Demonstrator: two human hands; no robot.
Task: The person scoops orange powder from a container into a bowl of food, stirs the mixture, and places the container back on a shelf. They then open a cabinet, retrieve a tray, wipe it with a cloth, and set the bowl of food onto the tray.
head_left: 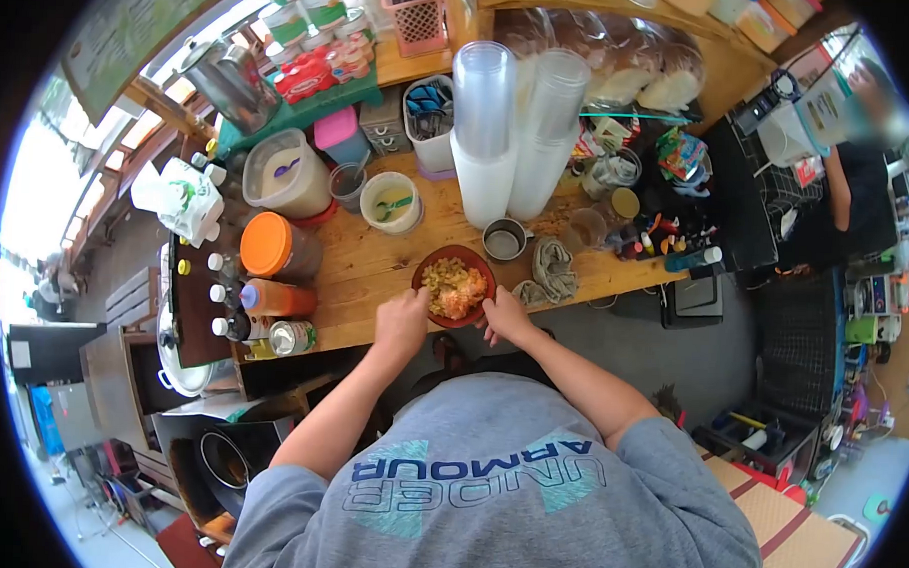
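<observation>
A reddish-brown bowl (456, 252) sits at the front edge of the wooden counter, with chopped greenish-yellow food (449, 273) on one side and an orange, shredded-looking heap (461, 295) on the other. My right hand (505, 318) grips the bowl's right rim, thumb on top and fingers underneath. At the left rim is my left hand (401, 322), closed with its fingertips against the food; whatever it pinches is hidden. Just behind the bowl stands a small metal cup (504, 240), and a folded grey cloth (553, 269) lies to its right.
Tall stacks of plastic cups (483, 135) rise behind the bowl. Left are an orange-lidded jar (266, 245), several bottles (236, 296) and a tub with a green spoon (391, 204). Small bottles (648, 241) crowd the right. Another person (858, 188) is at far right.
</observation>
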